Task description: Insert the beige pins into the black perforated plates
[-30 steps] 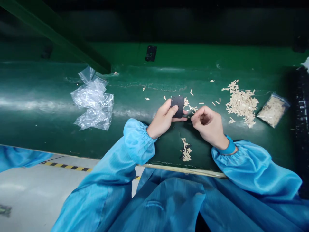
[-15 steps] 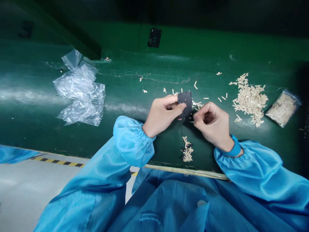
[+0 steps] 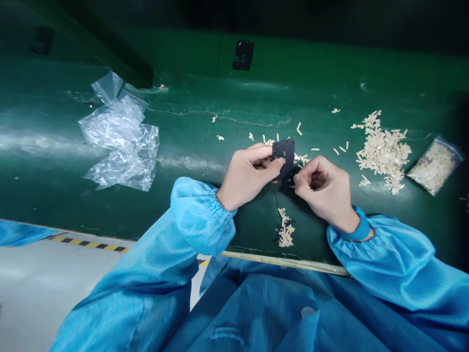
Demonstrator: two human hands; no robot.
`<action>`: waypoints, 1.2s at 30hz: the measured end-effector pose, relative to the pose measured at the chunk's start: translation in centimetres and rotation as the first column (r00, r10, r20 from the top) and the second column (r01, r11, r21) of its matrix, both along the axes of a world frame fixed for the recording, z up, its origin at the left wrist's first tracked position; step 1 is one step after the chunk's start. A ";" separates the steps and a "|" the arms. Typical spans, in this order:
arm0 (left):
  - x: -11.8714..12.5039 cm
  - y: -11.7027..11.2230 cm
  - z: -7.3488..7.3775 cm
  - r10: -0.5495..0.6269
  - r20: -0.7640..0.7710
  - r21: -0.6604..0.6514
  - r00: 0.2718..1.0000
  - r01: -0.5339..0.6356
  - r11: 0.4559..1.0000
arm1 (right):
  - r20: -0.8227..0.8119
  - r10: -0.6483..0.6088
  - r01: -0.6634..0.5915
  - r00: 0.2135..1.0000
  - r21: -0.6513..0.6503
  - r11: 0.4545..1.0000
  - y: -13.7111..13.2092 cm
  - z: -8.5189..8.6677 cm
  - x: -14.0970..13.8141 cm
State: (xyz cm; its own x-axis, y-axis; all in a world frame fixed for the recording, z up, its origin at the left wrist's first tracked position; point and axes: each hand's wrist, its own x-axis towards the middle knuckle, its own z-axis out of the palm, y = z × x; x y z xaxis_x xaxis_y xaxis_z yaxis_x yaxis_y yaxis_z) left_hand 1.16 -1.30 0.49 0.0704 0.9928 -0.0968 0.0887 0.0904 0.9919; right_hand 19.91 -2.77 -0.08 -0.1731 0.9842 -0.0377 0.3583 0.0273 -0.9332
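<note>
A thin black plate with small holes [image 3: 289, 151] is gripped between the thumb and fingers of my left hand [image 3: 247, 173]. My right hand [image 3: 322, 188] is pinched close to the plate's lower right edge; whatever sits between its fingertips is too small to make out. Behind the plate, small cream strips [image 3: 302, 159] lie scattered on the green bench surface [image 3: 205, 210]. Nearer to me is a little heap of cream strips mixed with dark bits [image 3: 285, 229].
Right of my hands lies a large pile of cream strips [image 3: 384, 151], beside a clear zip bag of similar pieces [image 3: 435, 166]. Crumpled clear plastic bags [image 3: 120, 137] lie at left. A black part [image 3: 243, 55] is at the back. The bench's front edge [image 3: 286, 260] runs before me.
The black plate has tilted slightly in my left hand. My right hand stays pinched beside it with hardly any movement. The view has shifted a little.
</note>
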 end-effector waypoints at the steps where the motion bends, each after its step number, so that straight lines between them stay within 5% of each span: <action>1: 0.0 0.0 0.0 -0.004 0.001 0.005 1.000 0.004 1.000 | -0.008 0.001 -0.001 1.000 -0.005 1.000 0.0 0.0 0.0; 36: -0.2 0.0 0.0 0.000 0.038 0.030 0.999 -0.001 1.000 | -0.095 -0.034 0.027 0.995 -0.076 0.997 0.4 0.4 0.0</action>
